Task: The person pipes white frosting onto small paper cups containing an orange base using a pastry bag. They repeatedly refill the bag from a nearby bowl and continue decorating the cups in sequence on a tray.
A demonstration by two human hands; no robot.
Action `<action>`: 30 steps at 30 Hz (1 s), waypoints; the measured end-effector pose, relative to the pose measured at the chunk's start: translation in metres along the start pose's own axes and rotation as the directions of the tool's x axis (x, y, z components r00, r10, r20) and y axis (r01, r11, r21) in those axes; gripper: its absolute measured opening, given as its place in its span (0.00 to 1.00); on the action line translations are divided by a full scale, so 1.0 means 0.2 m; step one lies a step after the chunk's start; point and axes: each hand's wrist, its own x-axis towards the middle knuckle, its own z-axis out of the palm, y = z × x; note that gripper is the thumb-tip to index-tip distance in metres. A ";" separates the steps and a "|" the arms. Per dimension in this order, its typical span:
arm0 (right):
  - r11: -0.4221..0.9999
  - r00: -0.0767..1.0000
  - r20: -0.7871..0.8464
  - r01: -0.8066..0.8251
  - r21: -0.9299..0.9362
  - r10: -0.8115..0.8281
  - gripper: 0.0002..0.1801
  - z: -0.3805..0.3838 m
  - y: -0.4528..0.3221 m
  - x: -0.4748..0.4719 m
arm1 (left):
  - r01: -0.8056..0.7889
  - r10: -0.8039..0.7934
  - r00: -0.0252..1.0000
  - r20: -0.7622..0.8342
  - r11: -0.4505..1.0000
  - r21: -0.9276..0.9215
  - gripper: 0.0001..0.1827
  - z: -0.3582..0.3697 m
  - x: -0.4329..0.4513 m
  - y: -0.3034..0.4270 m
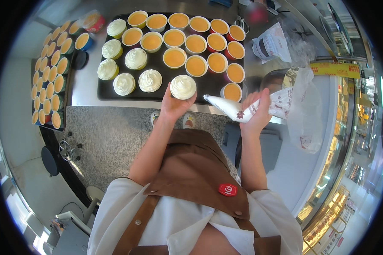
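Note:
My left hand point(175, 106) holds a paper cup topped with a swirl of white cream point(183, 87) just over the front edge of a black baking tray point(115, 94). In my right hand point(257, 110) is a plastic piping bag point(225, 106) filled with white cream. Its tip points left toward the cup, a short way apart from it. Several cream-topped cups point(136, 59) stand at the tray's left and front. Across the rest of the tray stand cups of plain yellow cake point(174, 57) without cream. The loose upper end of the bag hangs to the right.
A second tray of plain cake cups point(52, 75) stands at the left. Beside it sit a blue cup point(84, 41) and a plastic-wrapped pack of cups point(92, 21). A white printed bag point(271, 43), a metal bowl point(276, 78) and scissors point(242, 24) lie at the right.

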 end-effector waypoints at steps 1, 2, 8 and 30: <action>1.000 1.000 0.002 -0.009 -0.006 0.009 0.21 -0.01 0.01 0.00 | 0.005 -0.005 1.000 -0.005 0.999 -0.037 0.24 0.00 0.01 0.00; 1.000 1.000 0.005 -0.019 -0.012 0.019 0.21 -0.02 0.01 -0.01 | 0.008 -0.010 1.000 -0.030 0.999 -0.039 0.24 0.00 0.01 0.01; 0.996 0.998 -0.048 -0.051 -0.073 0.048 0.25 -0.04 0.01 -0.03 | 0.022 -0.033 0.995 -0.097 0.994 -0.112 0.26 0.04 0.04 0.02; 0.991 0.994 0.027 -0.102 -0.087 0.105 0.23 -0.12 0.02 0.07 | 0.022 -0.033 0.987 -0.155 0.997 -0.076 0.34 0.01 0.08 0.08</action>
